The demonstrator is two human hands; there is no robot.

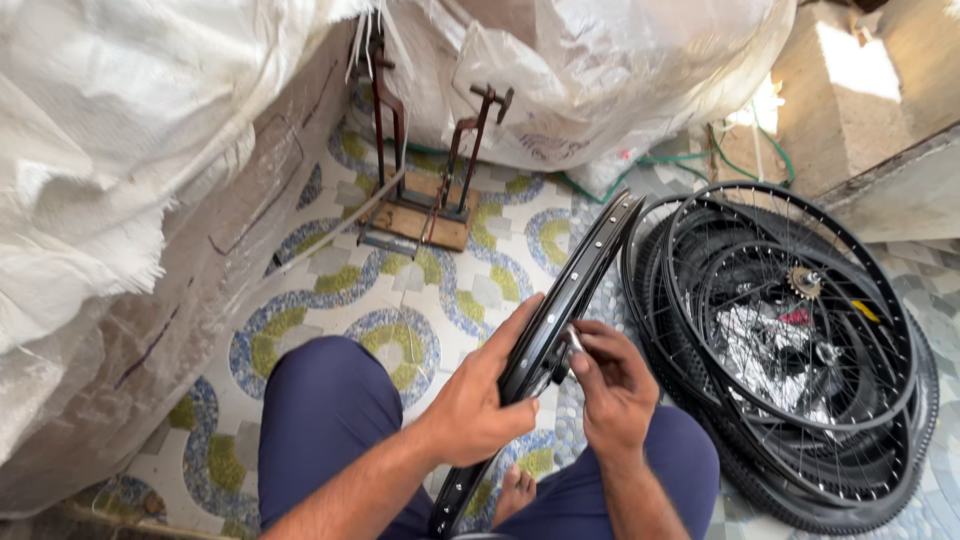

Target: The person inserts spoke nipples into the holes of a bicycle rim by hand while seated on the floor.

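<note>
Knees in dark blue trousers [330, 420] filled the bottom edge, a bare foot [515, 492] half hidden between them. Left hand [480, 400] wrapped shut around a bare black metal bicycle rim [570, 300], which stood on edge over the lap, its lower end cut off. Right hand [612, 385] pinched a small silvery part [577, 340] against the rim; too small to identify. Beyond, a stack of black spoked wheels [790, 340] lay on the patterned tile floor [330, 290]. Farther off stood a rusty metal stand on a wooden base [430, 215], top partly hidden by white woven sacks [120, 150].
</note>
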